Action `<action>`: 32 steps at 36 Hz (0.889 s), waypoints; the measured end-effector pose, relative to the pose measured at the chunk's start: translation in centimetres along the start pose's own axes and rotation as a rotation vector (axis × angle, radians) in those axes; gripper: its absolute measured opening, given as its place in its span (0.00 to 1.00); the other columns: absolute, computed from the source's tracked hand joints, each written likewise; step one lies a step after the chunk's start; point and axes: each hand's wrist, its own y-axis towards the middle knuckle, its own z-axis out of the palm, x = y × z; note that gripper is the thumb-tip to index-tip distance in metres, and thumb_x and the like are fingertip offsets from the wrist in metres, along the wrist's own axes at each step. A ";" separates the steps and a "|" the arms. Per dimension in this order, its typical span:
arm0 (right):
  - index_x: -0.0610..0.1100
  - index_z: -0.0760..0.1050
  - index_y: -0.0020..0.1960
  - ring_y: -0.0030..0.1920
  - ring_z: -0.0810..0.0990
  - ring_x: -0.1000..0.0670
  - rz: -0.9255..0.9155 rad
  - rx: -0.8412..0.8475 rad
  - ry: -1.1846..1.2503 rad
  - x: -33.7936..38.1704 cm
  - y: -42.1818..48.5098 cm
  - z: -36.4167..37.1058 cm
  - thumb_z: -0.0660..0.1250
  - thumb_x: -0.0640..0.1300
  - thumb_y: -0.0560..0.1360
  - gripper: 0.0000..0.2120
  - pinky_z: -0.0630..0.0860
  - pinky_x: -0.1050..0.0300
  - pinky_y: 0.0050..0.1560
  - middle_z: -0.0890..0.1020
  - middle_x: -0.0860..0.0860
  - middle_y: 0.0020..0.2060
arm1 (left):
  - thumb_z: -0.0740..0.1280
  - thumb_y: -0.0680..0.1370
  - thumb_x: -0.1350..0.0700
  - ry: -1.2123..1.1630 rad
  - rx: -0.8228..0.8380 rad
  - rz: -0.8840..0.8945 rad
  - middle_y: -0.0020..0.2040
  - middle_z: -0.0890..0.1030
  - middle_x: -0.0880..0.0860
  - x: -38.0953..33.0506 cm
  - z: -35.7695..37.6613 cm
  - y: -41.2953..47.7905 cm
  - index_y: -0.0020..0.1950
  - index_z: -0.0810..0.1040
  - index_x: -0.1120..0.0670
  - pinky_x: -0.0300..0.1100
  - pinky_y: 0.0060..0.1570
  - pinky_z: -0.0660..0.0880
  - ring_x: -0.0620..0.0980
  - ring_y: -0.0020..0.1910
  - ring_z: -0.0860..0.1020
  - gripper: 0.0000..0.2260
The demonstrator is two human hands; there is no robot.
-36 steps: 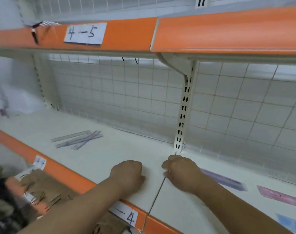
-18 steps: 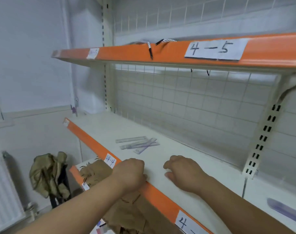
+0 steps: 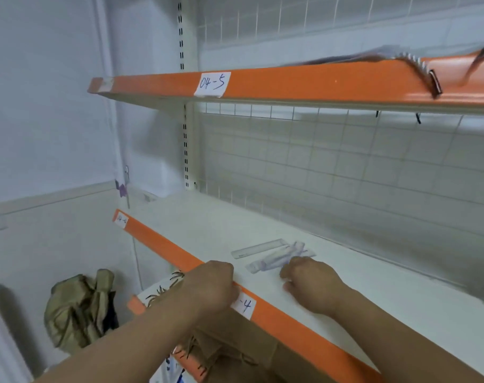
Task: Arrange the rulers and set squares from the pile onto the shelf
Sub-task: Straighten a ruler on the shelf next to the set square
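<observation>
The rulers lie in a small pile on the shelf, just beyond the right grip, which is curled under beside them. The left grip is curled on the shelf's orange edge; whether either holds anything is hidden.

Your left hand and right hand are both curled into fists, knuckles up, side by side but apart, bare forearms reaching forward and upward.
</observation>
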 end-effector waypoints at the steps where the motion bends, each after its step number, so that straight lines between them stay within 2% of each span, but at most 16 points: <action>1: 0.46 0.75 0.59 0.58 0.75 0.45 0.008 0.001 -0.004 -0.3 0.6 0.1 0.58 0.47 0.79 0.13 0.73 0.53 0.55 0.76 0.48 0.58 | 0.59 0.80 0.48 -0.005 0.002 0.006 0.58 0.76 0.53 0.2 0.0 0.5 0.57 0.74 0.55 0.44 0.51 0.71 0.52 0.58 0.75 0.13; 4: 0.47 0.75 0.60 0.61 0.73 0.46 0.023 -0.003 -0.011 -1.3 2.1 0.2 0.57 0.49 0.79 0.14 0.70 0.56 0.56 0.74 0.48 0.59 | 0.59 0.80 0.47 -0.011 0.002 0.005 0.58 0.76 0.52 0.6 0.0 2.0 0.60 0.73 0.54 0.43 0.50 0.71 0.51 0.58 0.74 0.14; 8: 0.48 0.73 0.63 0.61 0.72 0.47 0.029 0.026 -0.010 -3.2 4.3 0.3 0.60 0.46 0.77 0.15 0.71 0.58 0.54 0.73 0.48 0.58 | 0.59 0.79 0.48 -0.021 0.012 -0.005 0.56 0.77 0.52 0.8 0.1 3.8 0.57 0.73 0.54 0.43 0.49 0.72 0.50 0.55 0.75 0.12; 12: 0.49 0.73 0.61 0.59 0.71 0.45 -0.017 0.077 0.037 -4.3 6.6 0.6 0.58 0.40 0.75 0.16 0.69 0.58 0.50 0.67 0.50 0.49 | 0.59 0.80 0.48 0.002 0.006 0.008 0.59 0.75 0.53 0.8 -0.5 5.6 0.61 0.73 0.54 0.43 0.53 0.72 0.52 0.58 0.74 0.14; 16: 0.53 0.71 0.65 0.60 0.70 0.45 -0.059 0.146 0.063 -4.7 8.3 0.9 0.60 0.43 0.77 0.18 0.71 0.55 0.58 0.70 0.47 0.57 | 0.59 0.80 0.47 0.006 0.012 0.008 0.59 0.75 0.53 1.1 -0.6 7.1 0.63 0.72 0.54 0.44 0.54 0.71 0.52 0.59 0.74 0.16; 21: 0.54 0.69 0.68 0.63 0.68 0.45 -0.074 0.265 0.081 -5.7 9.5 0.6 0.62 0.43 0.77 0.20 0.69 0.53 0.62 0.69 0.47 0.61 | 0.59 0.80 0.47 0.025 0.016 0.006 0.59 0.75 0.53 0.9 -0.5 8.4 0.62 0.73 0.54 0.44 0.54 0.71 0.52 0.59 0.74 0.15; 26: 0.52 0.72 0.62 0.60 0.69 0.47 -0.056 0.284 0.133 -6.8 10.0 0.6 0.68 0.44 0.74 0.17 0.68 0.57 0.57 0.69 0.49 0.55 | 0.58 0.80 0.48 0.034 0.017 0.015 0.56 0.76 0.52 0.3 -0.4 9.2 0.58 0.74 0.53 0.43 0.48 0.69 0.52 0.56 0.75 0.13; 30: 0.52 0.72 0.57 0.54 0.66 0.51 -0.040 0.282 0.179 -7.3 9.8 0.8 0.68 0.45 0.74 0.13 0.67 0.58 0.52 0.67 0.52 0.50 | 0.58 0.80 0.48 0.052 0.011 0.028 0.55 0.76 0.52 -0.2 -0.4 9.7 0.57 0.74 0.54 0.42 0.47 0.69 0.52 0.55 0.75 0.12; 32: 0.53 0.72 0.56 0.53 0.65 0.51 -0.032 0.283 0.203 -7.4 9.7 0.8 0.69 0.46 0.73 0.13 0.68 0.58 0.54 0.66 0.52 0.49 | 0.58 0.80 0.48 0.053 0.012 0.034 0.55 0.76 0.52 -0.3 -0.4 9.9 0.57 0.74 0.54 0.41 0.47 0.69 0.52 0.55 0.75 0.13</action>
